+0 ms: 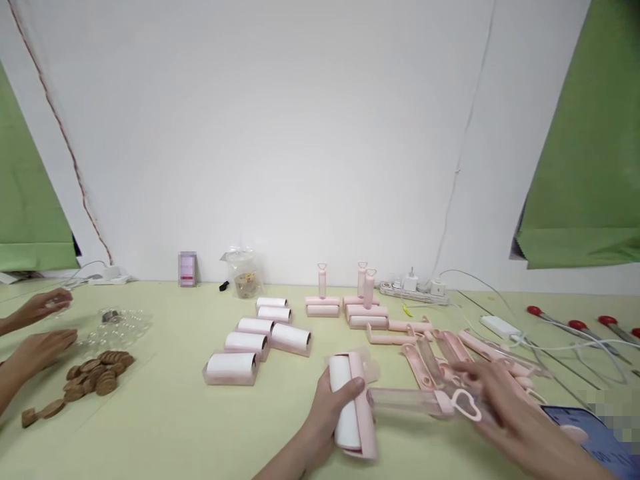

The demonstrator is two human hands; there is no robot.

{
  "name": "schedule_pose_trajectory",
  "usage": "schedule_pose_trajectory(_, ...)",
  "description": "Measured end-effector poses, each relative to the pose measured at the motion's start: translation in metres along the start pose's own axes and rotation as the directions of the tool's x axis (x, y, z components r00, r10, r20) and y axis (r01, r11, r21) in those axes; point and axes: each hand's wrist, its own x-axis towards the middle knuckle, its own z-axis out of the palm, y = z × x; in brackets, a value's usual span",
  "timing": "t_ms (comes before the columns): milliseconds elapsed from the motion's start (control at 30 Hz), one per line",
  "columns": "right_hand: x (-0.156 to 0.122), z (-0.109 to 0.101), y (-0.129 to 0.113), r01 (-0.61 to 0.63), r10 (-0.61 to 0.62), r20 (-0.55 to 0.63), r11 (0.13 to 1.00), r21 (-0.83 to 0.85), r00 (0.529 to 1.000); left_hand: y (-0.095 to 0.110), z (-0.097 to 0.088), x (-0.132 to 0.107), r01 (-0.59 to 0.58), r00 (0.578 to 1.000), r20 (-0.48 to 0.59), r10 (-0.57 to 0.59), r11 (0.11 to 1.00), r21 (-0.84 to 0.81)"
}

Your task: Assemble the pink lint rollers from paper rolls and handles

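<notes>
Gripping the pink-and-white cylindrical lint roller (345,417) at the view's six o'clock, your left hand (327,413) lays its thumb across it. The clear plastic handle (407,401) points to three o'clock, and your right hand (515,413) curls near its pale heart-shaped loop (477,417) (whether pinching it, I cannot tell). From the roller, white paper rolls (245,343) lie towards ten o'clock on the pale green table (165,427).

Left hand (327,407), right hand (507,403) bare; small dark mark (303,474) on bare left forearm (285,459).
</notes>
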Motion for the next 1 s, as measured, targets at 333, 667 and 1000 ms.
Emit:
schedule_pose_trajectory(333, -0.004, -0.028, -0.086, 0.246, -0.247, 0.082, 0.969, 0.03, 0.965, -0.006, 0.002, -0.002, -0.21, 0.974, -0.003, 0.226, 0.909, 0.359)
schedule_pose_trajectory(667, -0.007, -0.017, -0.104, 0.318, -0.305, 0.098, 0.932, -0.174, 0.947, -0.007, 0.007, -0.003, -0.268, 0.962, 0.061, 0.266, 0.88, 0.391)
schedule_pose_trajectory(1000, -0.004, -0.004, -0.103, 0.404, -0.394, 0.089, 0.901, -0.157, 0.915, -0.009, 0.005, -0.004, -0.274, 0.96, 0.07, 0.27, 0.867, 0.415)
